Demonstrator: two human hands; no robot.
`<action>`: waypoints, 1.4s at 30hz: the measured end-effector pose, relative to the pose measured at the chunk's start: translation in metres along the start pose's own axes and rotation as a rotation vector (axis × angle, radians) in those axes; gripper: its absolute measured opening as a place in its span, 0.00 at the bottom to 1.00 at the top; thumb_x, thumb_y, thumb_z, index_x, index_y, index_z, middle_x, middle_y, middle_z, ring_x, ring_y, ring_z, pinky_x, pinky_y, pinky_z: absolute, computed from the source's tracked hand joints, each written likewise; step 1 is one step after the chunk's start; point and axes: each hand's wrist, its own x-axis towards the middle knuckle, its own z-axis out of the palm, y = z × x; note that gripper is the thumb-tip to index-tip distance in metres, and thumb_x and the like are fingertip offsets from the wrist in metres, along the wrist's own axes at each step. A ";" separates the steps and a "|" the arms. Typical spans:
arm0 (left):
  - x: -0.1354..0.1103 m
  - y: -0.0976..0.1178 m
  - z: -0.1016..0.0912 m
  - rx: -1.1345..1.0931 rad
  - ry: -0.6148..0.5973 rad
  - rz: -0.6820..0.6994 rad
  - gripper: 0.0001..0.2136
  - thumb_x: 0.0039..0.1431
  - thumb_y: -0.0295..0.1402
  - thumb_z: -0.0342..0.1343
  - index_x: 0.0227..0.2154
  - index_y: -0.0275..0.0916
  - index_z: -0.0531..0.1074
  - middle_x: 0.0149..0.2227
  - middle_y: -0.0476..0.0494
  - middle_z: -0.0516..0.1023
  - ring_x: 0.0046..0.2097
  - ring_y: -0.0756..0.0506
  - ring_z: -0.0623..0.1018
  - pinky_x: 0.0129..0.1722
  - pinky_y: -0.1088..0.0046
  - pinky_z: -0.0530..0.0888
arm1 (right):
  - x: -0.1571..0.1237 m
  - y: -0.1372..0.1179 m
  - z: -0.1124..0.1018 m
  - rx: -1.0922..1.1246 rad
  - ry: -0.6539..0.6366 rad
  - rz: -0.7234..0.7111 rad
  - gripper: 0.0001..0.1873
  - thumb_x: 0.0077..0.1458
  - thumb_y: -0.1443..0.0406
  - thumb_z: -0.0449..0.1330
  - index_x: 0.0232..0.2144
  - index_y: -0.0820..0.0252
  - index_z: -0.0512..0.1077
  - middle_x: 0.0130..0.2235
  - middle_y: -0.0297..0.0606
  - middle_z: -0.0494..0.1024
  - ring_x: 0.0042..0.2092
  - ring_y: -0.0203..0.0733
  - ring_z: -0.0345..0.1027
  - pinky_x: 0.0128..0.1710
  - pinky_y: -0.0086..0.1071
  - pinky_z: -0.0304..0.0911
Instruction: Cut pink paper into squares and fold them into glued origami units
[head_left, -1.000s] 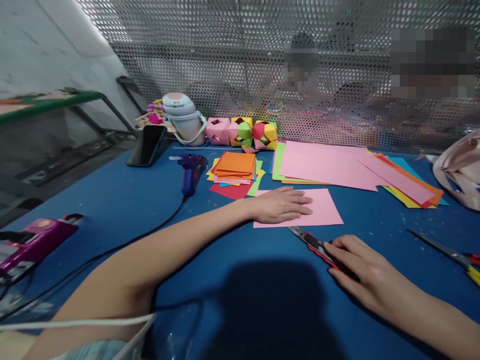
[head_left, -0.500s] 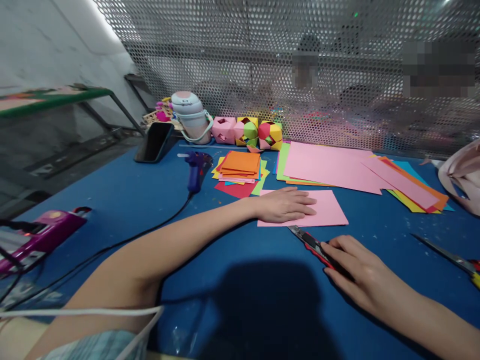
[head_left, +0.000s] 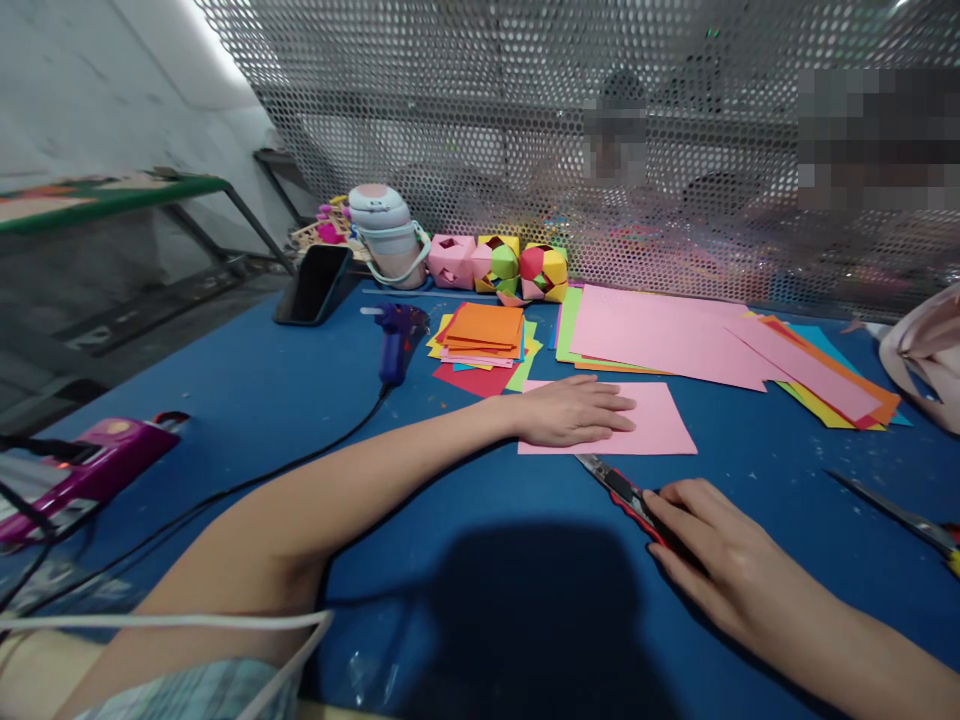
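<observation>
My left hand [head_left: 574, 411] lies flat, fingers stretched out, on a pink sheet of paper [head_left: 664, 420] on the blue table. In my right hand [head_left: 720, 550] is a red and black utility knife [head_left: 624, 492], its tip at the near edge of the pink sheet. Whether the blade is under the paper or only against its edge, I cannot tell. Behind my left hand sits a pile of small coloured paper squares [head_left: 482, 330], orange on top. Larger pink sheets [head_left: 660, 330] lie over other colours farther back.
Left of the squares stands a blue glue gun [head_left: 394, 342], its cable running to a purple power strip [head_left: 97, 465]. A phone [head_left: 313, 285], a bottle [head_left: 386, 235] and folded paper balls [head_left: 496, 265] line the back. Scissors [head_left: 896, 515] lie at right. A perforated metal screen [head_left: 480, 120] rises behind.
The view has shifted very slightly. Both hands, the knife and the pink sheet keep nearly the same places.
</observation>
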 end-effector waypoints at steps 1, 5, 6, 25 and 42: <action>0.000 0.000 0.000 0.003 -0.002 0.001 0.20 0.67 0.39 0.36 0.58 0.43 0.60 0.64 0.46 0.56 0.65 0.43 0.53 0.62 0.63 0.50 | 0.000 -0.001 0.000 -0.001 -0.004 0.002 0.16 0.61 0.68 0.48 0.50 0.65 0.65 0.40 0.48 0.69 0.41 0.45 0.66 0.41 0.38 0.69; 0.000 0.000 0.000 0.020 -0.014 -0.004 0.20 0.67 0.39 0.36 0.58 0.42 0.60 0.64 0.46 0.55 0.65 0.43 0.54 0.62 0.63 0.51 | 0.001 -0.003 0.002 0.012 -0.031 0.016 0.16 0.61 0.68 0.48 0.50 0.64 0.65 0.40 0.47 0.68 0.41 0.44 0.65 0.40 0.39 0.69; 0.000 0.000 0.000 0.022 -0.013 -0.006 0.20 0.67 0.39 0.36 0.58 0.43 0.60 0.64 0.46 0.55 0.65 0.43 0.54 0.62 0.63 0.51 | 0.001 -0.003 0.002 0.015 -0.034 0.014 0.16 0.61 0.68 0.48 0.50 0.65 0.65 0.40 0.47 0.68 0.40 0.44 0.65 0.40 0.39 0.69; 0.001 0.001 -0.002 0.016 -0.028 -0.018 0.20 0.67 0.39 0.36 0.59 0.43 0.60 0.65 0.48 0.54 0.65 0.44 0.53 0.62 0.64 0.50 | 0.006 -0.005 0.006 0.007 -0.012 -0.010 0.15 0.61 0.68 0.48 0.50 0.65 0.65 0.39 0.46 0.68 0.40 0.44 0.65 0.39 0.38 0.69; 0.002 0.000 -0.001 0.062 -0.002 0.025 0.21 0.67 0.38 0.36 0.58 0.40 0.61 0.64 0.46 0.56 0.64 0.44 0.55 0.61 0.65 0.51 | 0.009 -0.006 0.006 0.033 -0.047 -0.018 0.16 0.62 0.68 0.48 0.51 0.65 0.64 0.40 0.46 0.67 0.40 0.43 0.64 0.39 0.37 0.68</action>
